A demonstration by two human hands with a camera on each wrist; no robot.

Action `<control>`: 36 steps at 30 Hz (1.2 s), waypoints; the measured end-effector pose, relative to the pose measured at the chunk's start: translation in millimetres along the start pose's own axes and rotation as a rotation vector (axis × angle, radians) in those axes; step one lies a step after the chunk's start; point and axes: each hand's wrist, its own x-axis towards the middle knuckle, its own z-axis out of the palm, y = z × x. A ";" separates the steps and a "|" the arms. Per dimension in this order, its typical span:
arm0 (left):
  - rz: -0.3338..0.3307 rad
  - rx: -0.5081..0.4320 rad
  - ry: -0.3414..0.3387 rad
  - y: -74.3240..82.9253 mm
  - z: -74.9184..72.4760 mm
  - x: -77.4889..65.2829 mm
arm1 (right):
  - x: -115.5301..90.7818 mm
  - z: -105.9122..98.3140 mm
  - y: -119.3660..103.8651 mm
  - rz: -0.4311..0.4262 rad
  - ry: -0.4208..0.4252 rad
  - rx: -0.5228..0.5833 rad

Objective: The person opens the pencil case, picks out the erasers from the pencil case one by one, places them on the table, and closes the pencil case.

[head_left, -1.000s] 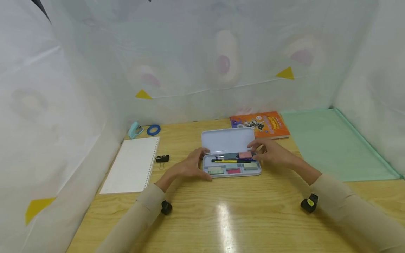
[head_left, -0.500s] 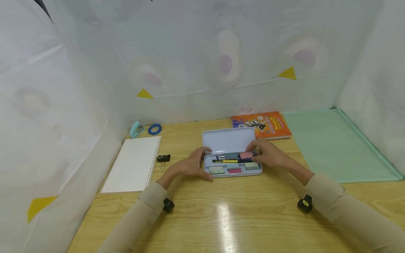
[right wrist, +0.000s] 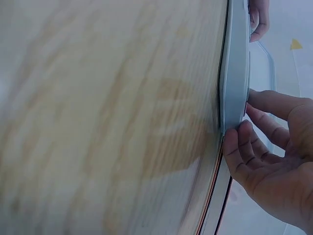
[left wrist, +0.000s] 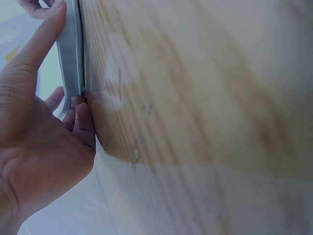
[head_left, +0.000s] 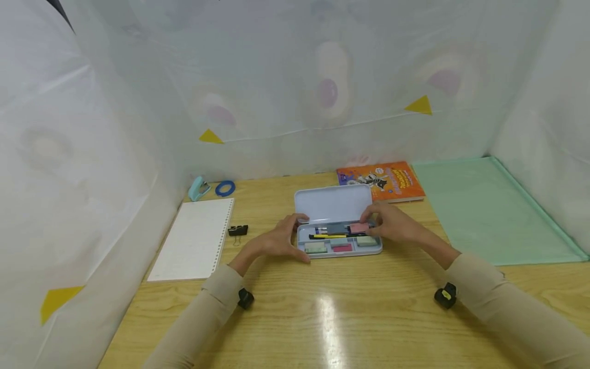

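Case (head_left: 303, 236) sits ctr of the wood table (head_left: 286, 312), lid (head_left: 333, 203) open & tilted back. L hand (head_left: 276, 243) grasps its L end: thumb at the near corner, fingers round the far side by the hinge. R hand (head_left: 395, 224) is at the R end, thumb + index pinching the pink block (head_left: 358, 228) in the case's far R part, other fingers bent & touching the outer end wall. Pink block is beside a grey block (head_left: 337, 229); a yellow/blk pen (head_left: 329, 236) lies just in front. Near row, L to R: pale block (head_left: 315, 247), pink bar (head_left: 342, 248), greenish block (head_left: 366, 241). Behind case, partly hidden by lid: orange book (head_left: 398, 180); green mat (head_left: 498, 210) to its R. Well L: white pad (head_left: 192, 238) w/ blk clip (head_left: 237, 230) beside it, stapler (head_left: 195, 189) & blue ring (head_left: 218, 190) behind.
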 end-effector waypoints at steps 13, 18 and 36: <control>-0.008 0.003 -0.011 -1.1 1.1 1.8 | -7.3 -10.1 6.8 0.047 0.045 0.019; -0.014 0.006 -0.012 0.0 0.9 0.8 | -16.3 -24.0 16.9 0.097 0.070 0.106; -0.025 0.018 -0.033 0.7 -2.2 0.4 | -20.1 -46.8 58.1 0.285 0.172 0.277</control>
